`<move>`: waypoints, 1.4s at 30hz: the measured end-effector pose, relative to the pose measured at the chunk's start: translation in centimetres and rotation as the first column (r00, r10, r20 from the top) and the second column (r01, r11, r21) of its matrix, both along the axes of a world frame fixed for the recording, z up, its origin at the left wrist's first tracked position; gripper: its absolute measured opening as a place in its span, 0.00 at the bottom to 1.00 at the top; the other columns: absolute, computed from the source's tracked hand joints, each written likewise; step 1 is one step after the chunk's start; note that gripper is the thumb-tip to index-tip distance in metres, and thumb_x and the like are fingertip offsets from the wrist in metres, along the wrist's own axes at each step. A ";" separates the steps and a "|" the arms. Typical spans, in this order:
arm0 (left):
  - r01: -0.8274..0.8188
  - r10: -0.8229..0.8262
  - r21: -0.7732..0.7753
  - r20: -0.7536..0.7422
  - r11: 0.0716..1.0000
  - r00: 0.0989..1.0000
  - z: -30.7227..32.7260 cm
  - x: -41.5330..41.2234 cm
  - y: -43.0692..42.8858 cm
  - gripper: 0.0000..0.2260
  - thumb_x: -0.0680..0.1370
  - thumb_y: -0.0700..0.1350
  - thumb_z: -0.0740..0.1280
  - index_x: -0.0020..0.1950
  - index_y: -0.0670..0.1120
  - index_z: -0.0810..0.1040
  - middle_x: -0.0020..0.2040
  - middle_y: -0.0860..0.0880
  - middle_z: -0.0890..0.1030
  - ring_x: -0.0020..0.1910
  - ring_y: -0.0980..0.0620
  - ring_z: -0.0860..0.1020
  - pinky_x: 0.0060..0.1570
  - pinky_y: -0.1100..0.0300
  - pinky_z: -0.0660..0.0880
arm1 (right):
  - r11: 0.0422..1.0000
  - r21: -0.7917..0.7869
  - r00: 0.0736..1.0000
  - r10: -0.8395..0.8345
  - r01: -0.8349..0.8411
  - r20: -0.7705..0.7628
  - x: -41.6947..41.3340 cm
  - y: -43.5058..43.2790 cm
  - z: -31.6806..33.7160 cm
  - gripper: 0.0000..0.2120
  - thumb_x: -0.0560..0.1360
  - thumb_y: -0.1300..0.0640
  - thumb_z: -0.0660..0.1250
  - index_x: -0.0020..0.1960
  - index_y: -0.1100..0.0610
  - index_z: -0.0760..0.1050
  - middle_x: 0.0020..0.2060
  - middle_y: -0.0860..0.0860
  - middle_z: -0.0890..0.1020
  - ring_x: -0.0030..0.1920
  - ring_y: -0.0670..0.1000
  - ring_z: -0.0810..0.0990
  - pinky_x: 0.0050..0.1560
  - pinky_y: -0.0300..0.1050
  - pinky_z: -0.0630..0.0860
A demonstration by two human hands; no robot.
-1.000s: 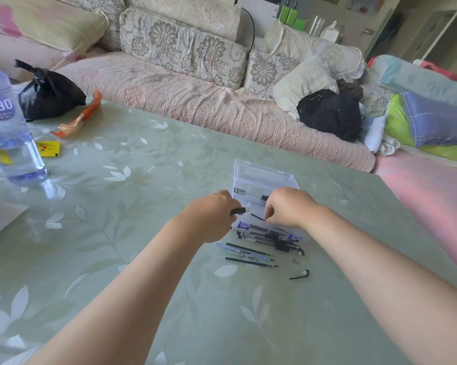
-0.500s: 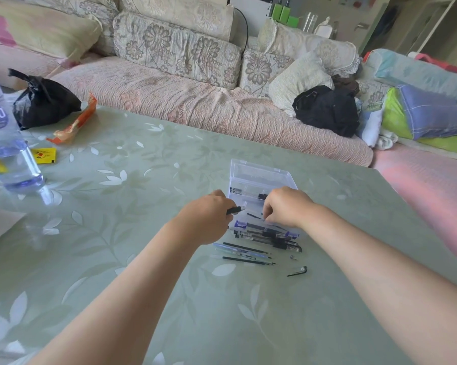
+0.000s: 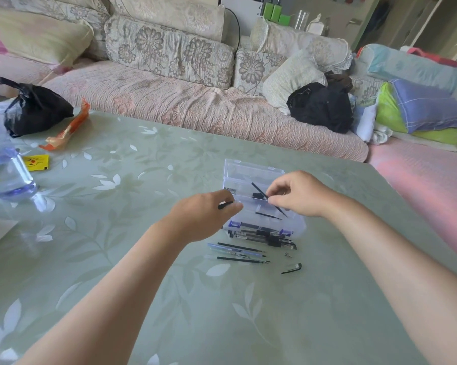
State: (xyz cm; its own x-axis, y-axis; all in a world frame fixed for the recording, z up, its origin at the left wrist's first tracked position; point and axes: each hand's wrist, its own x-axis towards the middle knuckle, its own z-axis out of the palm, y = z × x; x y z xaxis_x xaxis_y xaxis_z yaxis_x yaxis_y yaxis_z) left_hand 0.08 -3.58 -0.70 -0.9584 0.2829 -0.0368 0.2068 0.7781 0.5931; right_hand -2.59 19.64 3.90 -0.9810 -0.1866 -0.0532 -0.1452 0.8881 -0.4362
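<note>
The right hand (image 3: 298,194) hovers over the open clear box (image 3: 248,168) and its grip is closed in a fingertip pinch on a thin black refill (image 3: 259,191), held near the middle. The refill's long axis slants, its far end pointing up and to the left over the raised lid and its tip pointing down and to the right, toward the person. The left hand (image 3: 201,217) is curled, and its grip holds a small black piece (image 3: 224,205) that pokes out from the fingertips toward the right. It is too small to tell whether it is a cap or a pen end. That piece lies just to the left of the refill and a little nearer the person, close to it but not touching. The likely next move is either to bring the two together or to lay the refill in the box. Either way, it turns on this: the refill's far end is the end nearer the left hand, and it is tilted away from the piece's axis, so it would have to swing level first. A second refill (image 3: 268,215) lies in the box tray, and assembled pens (image 3: 261,234) and loose refills (image 3: 240,258) rest on the table (image 3: 195,312) just in front of the box.
</note>
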 end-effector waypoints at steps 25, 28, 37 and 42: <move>0.117 -0.138 0.125 0.174 0.985 0.975 -1.6 2.0 2.3 0.09 0.79 0.48 0.62 0.51 0.61 0.80 0.43 0.63 0.84 0.30 0.55 0.77 0.37 0.64 0.72 | 0.988 0.125 0.982 0.107 -0.089 -0.154 7.8 3.3 -5.0 0.11 0.77 0.56 0.64 0.54 0.44 0.81 0.42 0.39 0.76 0.42 0.43 0.70 0.43 0.39 0.68; 0.117 -0.139 0.123 0.193 0.985 0.971 -1.6 2.2 2.4 0.08 0.79 0.50 0.63 0.50 0.61 0.81 0.43 0.63 0.84 0.30 0.57 0.76 0.35 0.67 0.70 | 0.987 0.114 0.977 0.129 -0.111 -0.170 7.8 3.1 -5.0 0.11 0.78 0.56 0.64 0.55 0.44 0.81 0.41 0.38 0.74 0.42 0.43 0.69 0.42 0.39 0.65; 0.134 -0.159 0.127 0.215 0.983 0.963 -1.4 2.4 2.5 0.07 0.79 0.51 0.64 0.50 0.59 0.82 0.42 0.63 0.84 0.30 0.57 0.75 0.35 0.68 0.70 | 0.970 0.165 0.945 0.217 -0.180 -0.245 7.8 2.8 -4.9 0.11 0.78 0.57 0.64 0.54 0.46 0.82 0.40 0.39 0.73 0.42 0.43 0.67 0.42 0.39 0.63; 0.178 -0.195 0.092 0.225 0.980 0.955 -1.6 2.9 3.0 0.07 0.78 0.51 0.64 0.51 0.62 0.80 0.41 0.62 0.84 0.31 0.56 0.73 0.35 0.64 0.71 | 0.964 0.131 0.915 0.261 -0.231 -0.309 8.2 1.7 -5.5 0.10 0.74 0.58 0.67 0.50 0.46 0.83 0.40 0.44 0.79 0.42 0.48 0.74 0.43 0.43 0.68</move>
State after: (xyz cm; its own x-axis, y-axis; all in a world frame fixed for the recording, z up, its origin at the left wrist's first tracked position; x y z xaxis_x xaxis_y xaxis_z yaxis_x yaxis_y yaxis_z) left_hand 3.02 -0.57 -2.28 -0.8558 0.4658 -0.2251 0.1952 0.6936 0.6934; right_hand 5.58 21.30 -1.59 -0.8717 -0.4336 0.2284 -0.4829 0.8392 -0.2499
